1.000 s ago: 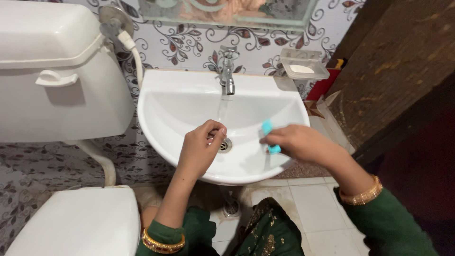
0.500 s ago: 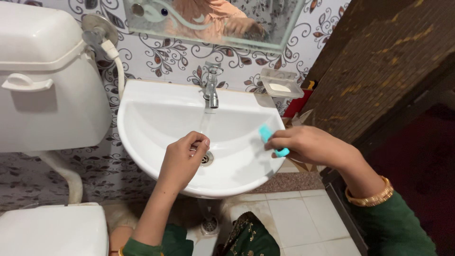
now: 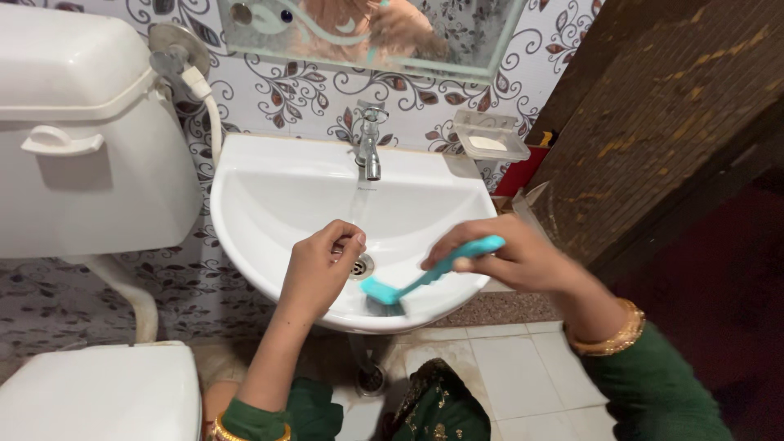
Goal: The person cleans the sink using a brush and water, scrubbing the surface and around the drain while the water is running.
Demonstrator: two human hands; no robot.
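A white wall-hung washbasin fills the middle of the view, with a metal tap running a thin stream of water toward the drain. My right hand grips the handle of a turquoise scrubbing brush; its bristled head presses on the basin's near inner wall. My left hand hovers over the drain with fingers curled together under the water, holding nothing that I can see.
A white toilet cistern and closed toilet lid stand at the left. A hose sprayer hangs on the patterned wall. A clear soap dish sits right of the tap. A brown door is at the right, a mirror above.
My right hand has lowered and turned the brush so its head now rests on the basin's front wall. The view has shifted right. My left hand stays by the drain.
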